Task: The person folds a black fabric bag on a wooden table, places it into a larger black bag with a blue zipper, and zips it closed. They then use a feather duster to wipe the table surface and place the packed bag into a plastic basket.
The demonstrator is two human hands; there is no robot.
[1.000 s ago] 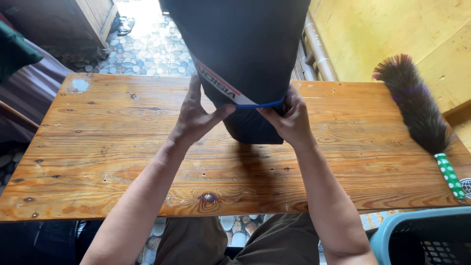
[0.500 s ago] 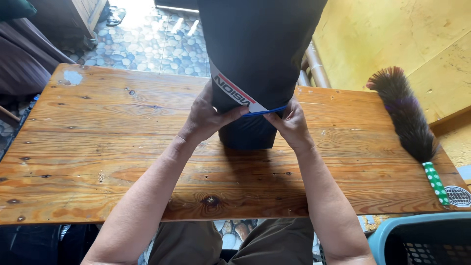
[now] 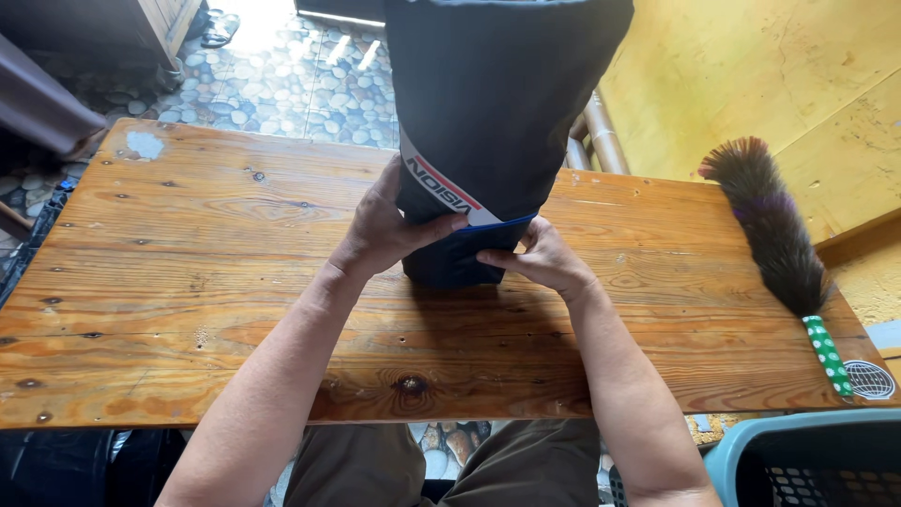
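Since a second ago both hands have slid nearer along the table, and the dark cloth now hangs further down over them; the right hand has dropped from the blue edge to the fold's lower right corner.

At the far left, a pale patch (image 3: 145,145) marks the wooden table (image 3: 188,310), and beyond that edge lies a pebble-pattern floor (image 3: 282,84). Moving right, the left hand (image 3: 385,230) grips the left side of the dark garment (image 3: 497,103), its thumb pressed across the front just under a white and red strip with lettering, fingers wrapped behind the cloth. The garment stands up from the middle of the table, reaching out of view at the top, with its folded lower end resting on the boards between the two hands. A thin blue edge (image 3: 502,225) runs along the fold. The right hand (image 3: 540,263) pinches the lower right of the fold, fingers closed on the cloth. Further right, well apart from the hands, a dark feather duster (image 3: 770,230) with a green dotted handle lies along the table's right side. At the near right corner a light blue basket (image 3: 751,451) shows.
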